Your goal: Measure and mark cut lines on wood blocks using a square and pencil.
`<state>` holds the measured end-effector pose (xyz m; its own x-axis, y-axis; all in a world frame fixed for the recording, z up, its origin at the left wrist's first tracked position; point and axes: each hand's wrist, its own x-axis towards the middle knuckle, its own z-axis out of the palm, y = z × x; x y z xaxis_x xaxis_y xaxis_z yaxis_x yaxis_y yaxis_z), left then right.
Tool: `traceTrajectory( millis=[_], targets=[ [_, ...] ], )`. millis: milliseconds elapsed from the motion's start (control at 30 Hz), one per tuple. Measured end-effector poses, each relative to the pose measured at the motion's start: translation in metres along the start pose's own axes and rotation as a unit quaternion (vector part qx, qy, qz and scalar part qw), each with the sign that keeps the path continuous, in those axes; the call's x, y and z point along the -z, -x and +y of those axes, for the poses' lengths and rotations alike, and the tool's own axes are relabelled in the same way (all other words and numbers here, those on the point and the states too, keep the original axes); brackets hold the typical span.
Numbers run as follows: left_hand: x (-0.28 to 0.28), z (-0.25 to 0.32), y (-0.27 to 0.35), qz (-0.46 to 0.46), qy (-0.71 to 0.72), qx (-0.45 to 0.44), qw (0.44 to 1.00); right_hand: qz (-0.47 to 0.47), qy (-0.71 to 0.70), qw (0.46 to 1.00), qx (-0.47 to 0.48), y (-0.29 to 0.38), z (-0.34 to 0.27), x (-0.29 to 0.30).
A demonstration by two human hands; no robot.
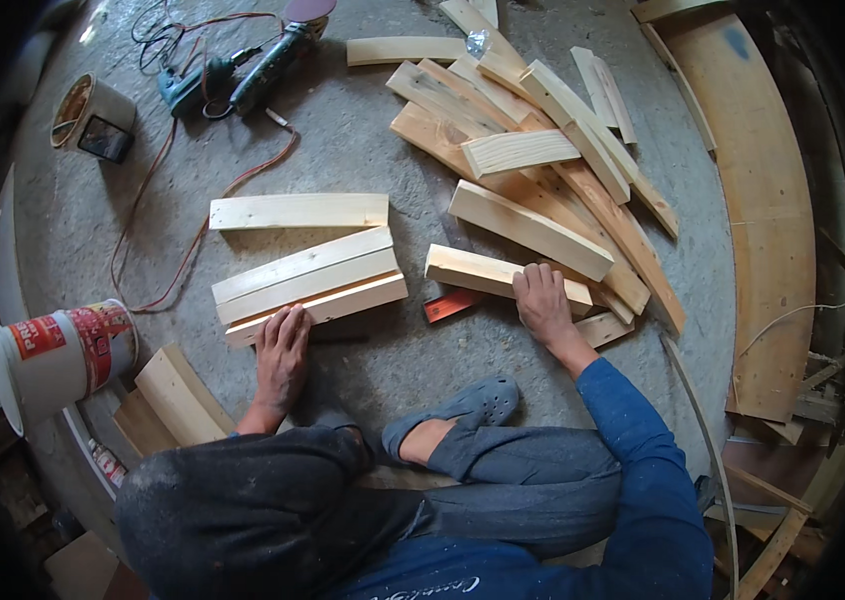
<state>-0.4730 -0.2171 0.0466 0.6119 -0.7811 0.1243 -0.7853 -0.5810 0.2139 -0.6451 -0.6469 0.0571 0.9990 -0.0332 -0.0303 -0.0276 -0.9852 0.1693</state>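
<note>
My left hand has its fingers over the near edge of a short wooden block. That block lies on the concrete floor against two pale wooden blocks set side by side. Another pale block lies just beyond them. On the right, my right hand grips a wooden block near its right end, fingers over the top. Partly under this block is a flat red-orange object, too covered to name. A thick pale block rests just beyond, against the pile.
A loose pile of planks spreads at the upper right. A power drill and an angle grinder with a purple sanding disc lie upper left, with cords. A phone leans on a tub. A paint bucket stands left.
</note>
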Motion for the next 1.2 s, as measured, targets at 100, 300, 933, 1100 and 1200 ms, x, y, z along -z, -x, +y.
traceTrajectory(
  millis=[100, 300, 933, 1100, 1200],
  targets=[
    [-0.001, 0.0, 0.0, 0.003, 0.007, -0.007, 1.0, 0.066, 0.007, 0.998, 0.006, 0.014, -0.007, -0.014],
    [-0.008, -0.007, 0.003, 0.0, 0.006, 0.002, 1.0, 0.074, -0.123, 0.986, -0.085, 0.013, 0.007, -0.012],
    [-0.003, -0.092, -0.07, -0.042, 0.065, 0.076, 0.994, -0.057, -0.066, 0.984, -0.157, -0.007, 0.003, -0.002],
    [-0.004, -0.12, -0.092, -0.046, 0.085, 0.043, 0.994, -0.079, -0.236, 0.956, -0.158, -0.012, 0.011, 0.034],
    [0.003, -0.124, -0.088, 0.031, 0.109, 0.059, 0.992, -0.096, -0.308, 0.94, -0.114, -0.004, -0.006, 0.063]
  ],
)
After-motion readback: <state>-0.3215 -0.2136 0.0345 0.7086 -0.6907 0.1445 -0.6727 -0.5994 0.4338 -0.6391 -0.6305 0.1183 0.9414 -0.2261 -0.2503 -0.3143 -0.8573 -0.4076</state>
